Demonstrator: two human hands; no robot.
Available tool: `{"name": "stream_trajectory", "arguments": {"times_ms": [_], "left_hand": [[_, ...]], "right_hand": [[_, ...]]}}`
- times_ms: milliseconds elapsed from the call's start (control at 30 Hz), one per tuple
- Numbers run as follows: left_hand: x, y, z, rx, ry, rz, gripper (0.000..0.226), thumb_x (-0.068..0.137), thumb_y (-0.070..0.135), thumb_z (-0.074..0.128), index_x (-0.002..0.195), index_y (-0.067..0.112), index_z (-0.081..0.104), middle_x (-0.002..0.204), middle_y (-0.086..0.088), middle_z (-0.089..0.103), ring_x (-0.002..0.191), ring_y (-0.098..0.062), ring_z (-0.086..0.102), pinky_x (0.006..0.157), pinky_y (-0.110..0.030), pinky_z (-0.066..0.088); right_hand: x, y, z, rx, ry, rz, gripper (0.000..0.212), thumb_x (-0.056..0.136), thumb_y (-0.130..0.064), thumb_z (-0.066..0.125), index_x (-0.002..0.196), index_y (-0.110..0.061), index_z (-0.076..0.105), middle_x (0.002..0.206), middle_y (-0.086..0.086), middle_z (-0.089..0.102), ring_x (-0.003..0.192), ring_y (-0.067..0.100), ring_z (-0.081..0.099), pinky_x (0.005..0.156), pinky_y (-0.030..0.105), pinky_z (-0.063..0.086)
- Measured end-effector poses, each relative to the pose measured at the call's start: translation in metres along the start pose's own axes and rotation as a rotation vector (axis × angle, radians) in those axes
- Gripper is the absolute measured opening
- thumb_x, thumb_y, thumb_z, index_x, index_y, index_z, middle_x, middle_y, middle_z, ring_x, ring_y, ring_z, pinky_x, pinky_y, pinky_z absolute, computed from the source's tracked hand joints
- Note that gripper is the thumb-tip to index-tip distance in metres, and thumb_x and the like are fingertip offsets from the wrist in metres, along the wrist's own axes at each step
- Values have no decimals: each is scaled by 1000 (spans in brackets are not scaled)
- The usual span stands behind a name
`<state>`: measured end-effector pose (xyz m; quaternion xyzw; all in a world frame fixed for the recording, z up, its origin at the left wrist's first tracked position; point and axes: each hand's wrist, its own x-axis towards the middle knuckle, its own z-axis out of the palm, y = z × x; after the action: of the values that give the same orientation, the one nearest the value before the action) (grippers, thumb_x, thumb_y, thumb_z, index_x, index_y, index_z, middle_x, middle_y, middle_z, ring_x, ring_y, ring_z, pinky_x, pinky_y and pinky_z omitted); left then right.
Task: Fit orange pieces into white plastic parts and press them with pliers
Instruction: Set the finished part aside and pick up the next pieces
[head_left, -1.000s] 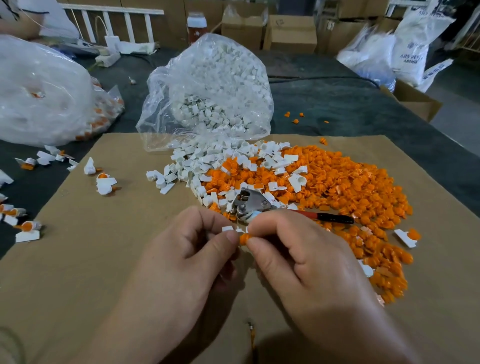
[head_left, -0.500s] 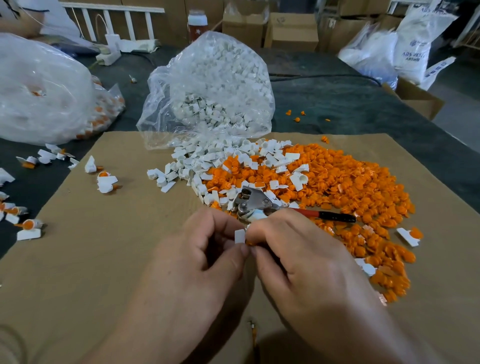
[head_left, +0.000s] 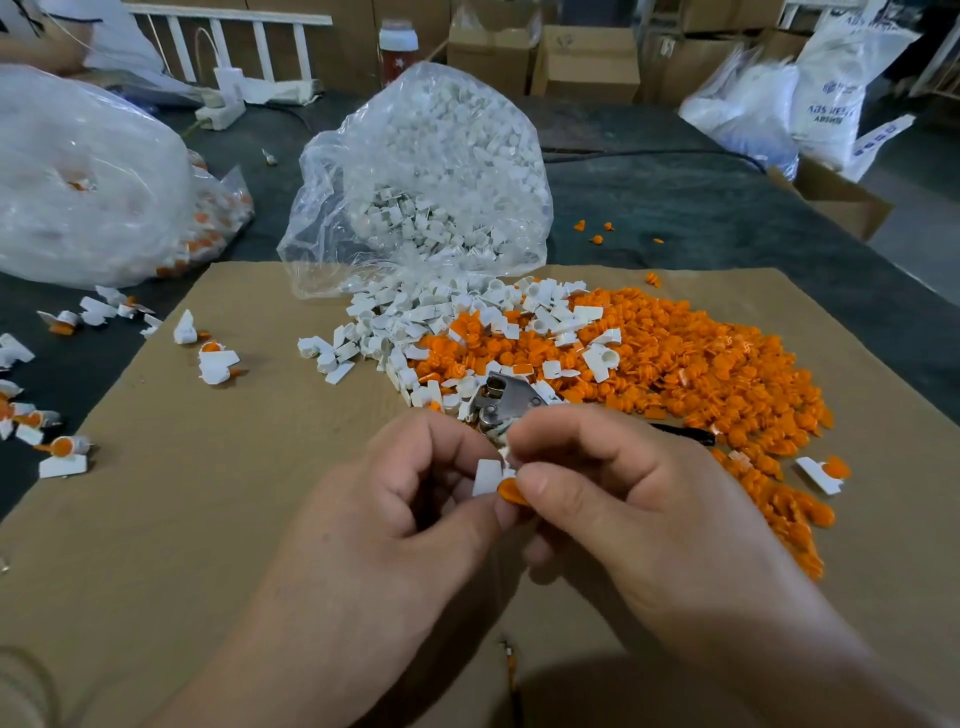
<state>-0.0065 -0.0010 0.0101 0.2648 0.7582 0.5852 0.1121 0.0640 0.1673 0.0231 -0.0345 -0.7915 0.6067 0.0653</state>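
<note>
Pinching a white plastic part in the curled fingers and thumb of the left hand, a worker meets it with an orange piece nipped between thumb and forefinger of the right hand. The two bits touch, held low over a brown cardboard sheet; whether the orange stem has entered its socket is hidden by the fingertips.

The fit looks only started. It would go best with the stem lined up square to the opening and pushed home by thumb until the cap sits flush, so that the squeeze afterwards closes straight and not on a cocked piece.

The pliers lie just beyond the knuckles, their metal head at the near edge of the orange heap, untouched. Loose white parts spill from a clear bag behind. Assembled pairs lie scattered off to the left, near a second bag on the dark table.
</note>
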Motion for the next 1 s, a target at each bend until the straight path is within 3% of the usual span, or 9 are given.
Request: {"name": "stream_trajectory", "arguments": {"times_ms": [133,367,500,667,800,867,933,1000], "left_hand": [[-1,-6,0,-60,-31,16,37,64,57,72,95,36,69,74,-1,71,66,-22,65,59,-36,53],[0,-10,-1,-101,-74,42,29,67,51,73,90,34,70,71,2,71,61,-14,60,55,-28,48],[0,-7,0,-83,-81,50,26,66,51,71,87,36,69,68,5,70,57,-8,57,51,-23,46],[3,-7,0,-41,-68,25,30,62,54,71,87,37,69,65,10,65,56,-4,55,51,-22,45],[5,-7,1,-137,-127,-23,32,62,49,76,88,31,70,71,-3,68,62,-21,58,58,-41,48],[6,-5,0,-188,-110,-47,33,56,46,79,83,29,72,68,-1,67,59,-19,56,55,-38,48],[8,-4,-2,-243,-48,-84,32,51,39,82,79,27,73,63,0,62,54,-15,55,51,-28,48],[12,-2,-6,-331,12,-125,23,56,23,81,78,23,74,59,-2,59,50,-12,57,46,-22,48]], "right_hand": [[3,2,-4,289,-95,85,19,82,-26,72,100,-29,72,83,8,74,68,22,70,65,44,56],[4,-1,-3,443,-96,65,17,79,-8,70,88,-22,74,73,11,72,61,19,69,56,25,54],[4,-3,-1,424,-77,88,17,76,-7,70,85,-22,73,71,12,71,58,21,67,55,27,54],[5,-2,-2,356,-66,135,13,77,-14,70,87,-23,71,73,12,70,60,24,66,59,42,53],[4,-5,-3,329,-91,185,15,79,-18,70,91,-26,71,76,11,71,61,22,65,61,42,53],[1,-5,-4,120,-50,133,11,86,-27,68,95,-33,69,81,0,72,64,12,66,60,28,55],[-1,0,-11,-382,138,-36,13,88,-41,61,100,-39,64,92,-18,65,82,1,60,67,13,49],[1,-3,-18,-823,236,-156,29,87,-48,56,115,-40,56,111,-26,51,105,-5,44,82,9,38]]}}
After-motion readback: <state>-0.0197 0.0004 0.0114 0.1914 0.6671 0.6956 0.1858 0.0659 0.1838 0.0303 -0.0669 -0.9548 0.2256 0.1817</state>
